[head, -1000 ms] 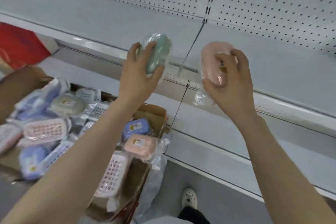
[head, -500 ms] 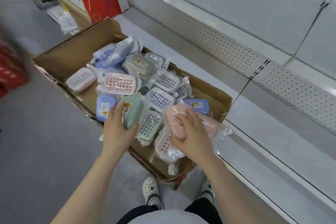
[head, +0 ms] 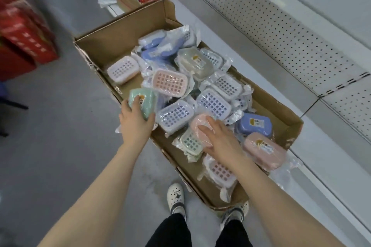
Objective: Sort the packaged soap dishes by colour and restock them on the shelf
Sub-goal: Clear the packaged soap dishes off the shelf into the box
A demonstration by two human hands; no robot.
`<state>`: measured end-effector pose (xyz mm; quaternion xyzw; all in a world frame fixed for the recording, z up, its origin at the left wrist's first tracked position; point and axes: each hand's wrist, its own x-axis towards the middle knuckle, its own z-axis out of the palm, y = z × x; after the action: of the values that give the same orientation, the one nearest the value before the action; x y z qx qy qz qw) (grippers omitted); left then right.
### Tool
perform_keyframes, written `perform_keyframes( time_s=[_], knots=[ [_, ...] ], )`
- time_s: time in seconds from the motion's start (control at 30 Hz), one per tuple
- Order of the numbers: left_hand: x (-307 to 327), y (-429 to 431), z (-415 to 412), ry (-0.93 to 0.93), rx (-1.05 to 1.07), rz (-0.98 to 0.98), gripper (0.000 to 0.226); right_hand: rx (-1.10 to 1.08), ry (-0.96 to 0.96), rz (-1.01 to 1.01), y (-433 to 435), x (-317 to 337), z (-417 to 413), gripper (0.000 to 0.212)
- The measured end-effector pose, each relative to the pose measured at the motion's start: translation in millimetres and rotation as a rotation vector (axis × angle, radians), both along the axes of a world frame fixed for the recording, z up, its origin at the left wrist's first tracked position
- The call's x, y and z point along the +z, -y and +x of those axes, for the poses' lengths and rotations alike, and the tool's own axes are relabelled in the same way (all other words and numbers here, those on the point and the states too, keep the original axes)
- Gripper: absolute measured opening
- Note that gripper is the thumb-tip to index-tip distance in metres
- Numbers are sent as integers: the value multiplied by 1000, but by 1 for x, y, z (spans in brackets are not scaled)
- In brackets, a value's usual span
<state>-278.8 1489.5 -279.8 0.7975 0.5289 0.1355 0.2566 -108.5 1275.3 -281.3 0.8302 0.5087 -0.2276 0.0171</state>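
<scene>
- fingers (head: 137, 99) of the left hand (head: 136, 124) curl round a green soap dish (head: 145, 104), held over the near-left edge of the cardboard box (head: 120, 34).
- right hand (head: 219, 139) grasps a pink soap dish (head: 197, 126), low over the pile in the box.
- wrapped dishes (head: 213, 102) in blue, pink and white fill the box, which sits on the floor beside the white shelf (head: 271, 86).

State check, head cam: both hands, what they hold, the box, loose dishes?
left hand, grips green soap dish at the box's left edge
right hand, holds pink soap dish, low on the pile
cardboard box, open, on the floor, holding bagged dishes
blue soap dish, loose in the box, label up
</scene>
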Motion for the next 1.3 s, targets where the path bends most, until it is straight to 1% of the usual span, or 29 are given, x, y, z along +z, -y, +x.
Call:
perform_keyframes(
  time_s=[0.1, 0.2, 0.33, 0.47, 0.57, 0.67, 0.8, 0.93, 1.03, 1.1, 1.3],
  knots=[
    [-18, -31, 14, -63, 10, -47, 68, -29, -1, -62, -7, -1, 7, 77],
    [-35, -55, 31, -64, 9, -74, 71, -52, 7, -84, -15, 0, 13, 78],
    [-48, -82, 51, -127, -30, -110, 64, -49, 24, -95, -22, -1, 17, 78],
    [-47, -88, 51, -145, -143, -29, 59, -42, 29, -102, -22, 1, 18, 76],
    [-34, -72, 48, -148, -233, 33, 59, -26, 49, -75, -15, 8, 17, 69],
    [-13, -42, 46, -109, -299, 62, 55, -21, 83, -35, -4, 24, 20, 62],
    [14, 9, 47, -47, -427, 157, 49, -50, 114, 43, 24, 49, 25, 57],
    [42, 73, 53, -2, -569, 188, 44, -70, 189, 72, 75, 71, 28, 61],
    [61, 128, 59, 22, -736, 304, 38, -81, 240, 103, 127, 89, 24, 63],
    [76, 170, 65, 33, -806, 361, 35, -91, 281, 123, 170, 101, 21, 60],
    [122, 316, 90, 55, -1039, 500, 34, -182, 343, 206, 327, 133, 19, 55]
  ],
)
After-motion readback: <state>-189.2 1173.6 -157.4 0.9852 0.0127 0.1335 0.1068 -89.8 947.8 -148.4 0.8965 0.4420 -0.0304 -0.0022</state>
